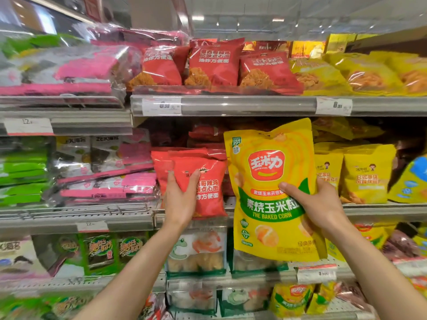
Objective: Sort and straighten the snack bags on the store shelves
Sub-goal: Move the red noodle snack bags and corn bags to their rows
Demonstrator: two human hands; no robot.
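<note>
My right hand (323, 206) grips a large yellow baked-corn bag (270, 181) by its right edge, thumb across the front, and holds it upright in front of the middle shelf. My left hand (180, 199) holds a red noodle-snack bag (208, 181) that stands at the front of the middle shelf (381, 211), thumb on its face and fingers on its left side. More red bags sit behind it.
The upper shelf (254, 105) carries red bags (215, 63) in the middle, yellow bags (360, 72) at right and pink-and-clear seaweed packs (69, 68) at left. Yellow bags (367, 174) stand right of the corn bag. Green and white packs fill the lower shelves.
</note>
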